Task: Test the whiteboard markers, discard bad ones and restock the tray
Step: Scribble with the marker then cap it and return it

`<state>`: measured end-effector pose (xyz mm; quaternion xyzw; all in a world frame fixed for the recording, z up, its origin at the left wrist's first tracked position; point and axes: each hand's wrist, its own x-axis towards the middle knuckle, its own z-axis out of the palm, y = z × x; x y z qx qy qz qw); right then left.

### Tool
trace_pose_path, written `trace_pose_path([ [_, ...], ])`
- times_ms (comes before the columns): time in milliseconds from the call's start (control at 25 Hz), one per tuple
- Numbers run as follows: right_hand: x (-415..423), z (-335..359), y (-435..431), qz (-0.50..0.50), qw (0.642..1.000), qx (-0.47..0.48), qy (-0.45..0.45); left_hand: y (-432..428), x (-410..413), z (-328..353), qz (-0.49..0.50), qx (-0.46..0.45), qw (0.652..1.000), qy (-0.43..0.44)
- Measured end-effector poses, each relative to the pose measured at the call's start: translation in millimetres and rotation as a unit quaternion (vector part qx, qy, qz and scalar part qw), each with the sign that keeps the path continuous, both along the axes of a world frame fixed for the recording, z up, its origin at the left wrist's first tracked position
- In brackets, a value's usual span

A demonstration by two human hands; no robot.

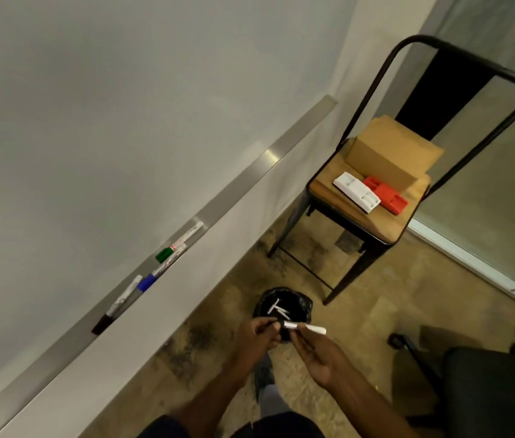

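Observation:
My right hand (316, 352) holds a white marker (308, 328) by its barrel above a small black-lined bin (300, 306). My left hand (257, 336) pinches the marker's black cap end (276, 326). Whether the cap is on or off I cannot tell. Several discarded markers (276, 309) lie inside the bin. On the whiteboard's metal tray (237, 184) lie a green-capped marker (179, 243), a blue-capped marker (161, 270) and a black-capped marker (117, 306). The whiteboard (107, 105) fills the upper left.
A metal chair (458, 99) stands to the right of the board, carrying a cardboard box (392, 151), a white eraser (355, 191) and a red eraser (385, 195). A dark office chair (496, 384) sits at the lower right. The floor is worn and stained.

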<state>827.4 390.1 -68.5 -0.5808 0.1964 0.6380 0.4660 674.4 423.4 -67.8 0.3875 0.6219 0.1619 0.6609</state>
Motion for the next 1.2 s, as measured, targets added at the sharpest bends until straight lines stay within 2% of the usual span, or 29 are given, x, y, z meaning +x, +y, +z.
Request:
trace_pose_path([
  [120,21.7,-20.4,26.5,0.079,0.996,-0.035,-0.008,19.4,14.2,-8.3,0.013,-0.016,0.999,0.040],
  [200,33.9,-30.7,34.6,0.142,0.985,-0.094,-0.026,27.5,14.0,-10.2,0.016,-0.009,0.996,0.089],
  [320,54.2,-44.7,41.0,0.179,0.974,-0.132,-0.050,36.6,5.3,-10.1,-0.018,-0.014,0.992,0.127],
  [440,63.0,-48.3,48.6,0.202,0.970,-0.116,-0.074,37.3,-13.9,-16.6,0.002,-0.001,0.991,0.137],
  [560,50.8,-38.9,57.1,0.296,0.946,-0.060,-0.113,32.2,-38.1,-19.8,0.017,0.051,0.981,0.187],
  [640,32.5,-35.6,63.2,0.378,0.915,-0.009,-0.144,27.9,-53.6,-14.2,0.039,0.089,0.975,0.198],
  [720,7.0,-31.5,72.3,0.463,0.867,0.045,-0.178,26.8,-72.0,1.3,0.078,0.138,0.962,0.224],
  [880,-57.9,-5.3,94.9,0.573,0.777,0.141,-0.221,37.7,-128.7,34.6,0.202,0.288,0.871,0.343],
  [960,-90.8,5.9,104.1,0.615,0.722,0.190,-0.255,43.4,-164.3,40.1,0.211,0.313,0.832,0.407],
  [1040,-117.6,11.9,109.1,0.651,0.676,0.217,-0.268,43.9,-195.8,37.2,0.175,0.294,0.822,0.455],
  [1120,-135.2,18.9,107.1,0.666,0.655,0.241,-0.263,38.2,-222.2,29.6,0.117,0.261,0.823,0.492],
  [1200,-143.2,28.7,102.1,0.639,0.682,0.242,-0.261,31.7,-241.1,21.1,0.042,0.252,0.808,0.531],
])
